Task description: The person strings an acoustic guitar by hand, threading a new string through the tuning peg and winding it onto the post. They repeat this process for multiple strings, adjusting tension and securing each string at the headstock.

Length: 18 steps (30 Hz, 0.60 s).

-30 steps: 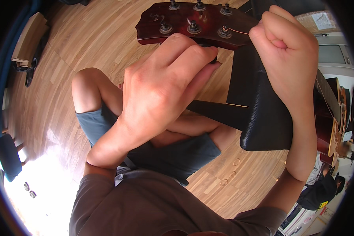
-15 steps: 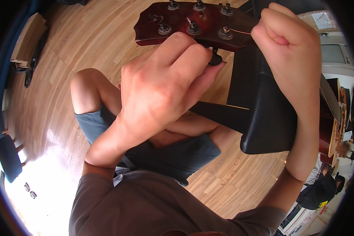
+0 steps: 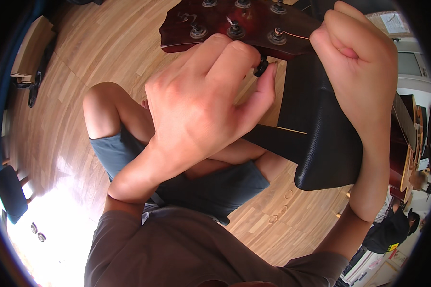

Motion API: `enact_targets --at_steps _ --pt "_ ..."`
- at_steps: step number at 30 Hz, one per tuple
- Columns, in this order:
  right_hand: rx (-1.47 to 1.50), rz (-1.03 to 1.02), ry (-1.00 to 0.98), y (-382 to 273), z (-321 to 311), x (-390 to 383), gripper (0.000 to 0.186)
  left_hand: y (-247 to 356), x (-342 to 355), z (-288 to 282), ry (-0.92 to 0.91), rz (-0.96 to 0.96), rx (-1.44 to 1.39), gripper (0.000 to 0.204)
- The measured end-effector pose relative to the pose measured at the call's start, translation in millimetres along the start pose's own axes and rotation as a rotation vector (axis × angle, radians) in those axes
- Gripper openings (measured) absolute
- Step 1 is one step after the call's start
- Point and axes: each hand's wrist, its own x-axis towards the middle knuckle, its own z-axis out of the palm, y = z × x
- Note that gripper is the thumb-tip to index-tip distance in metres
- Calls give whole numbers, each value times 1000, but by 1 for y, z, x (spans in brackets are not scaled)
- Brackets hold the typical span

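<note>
The dark red guitar headstock (image 3: 191, 26) lies across the top, with tuning posts on its face and a thin copper-coloured string running from one post (image 3: 278, 35) to my right hand. My right hand (image 3: 354, 64) is a fist around that string. My left hand (image 3: 206, 95) has its fingers curled at a black tuning knob (image 3: 260, 66) under the headstock, thumb and index tip on either side of it. Beneath the headstock is a black padded stand (image 3: 328, 148).
I sit cross-legged on a wooden floor (image 3: 52, 138). A cardboard box (image 3: 31, 50) and black padded seat (image 3: 10, 193) are at the left. Guitars (image 3: 407, 153) stand at the right, with another person in dark clothing (image 3: 390, 232) behind my right arm.
My left fingers and thumb have shifted on the knob, which has turned to a more tilted angle. My right fist has moved slightly rightward with the string.
</note>
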Motion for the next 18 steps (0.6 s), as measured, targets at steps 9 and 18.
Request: enact_targets --at_steps 9,18 --pt "14 -43 76 1 6 -2 35 -4 1 -12 -89 110 -63 40" --pt "182 104 -23 -7 -3 -2 37 -13 25 -16 -55 99 -172 46"
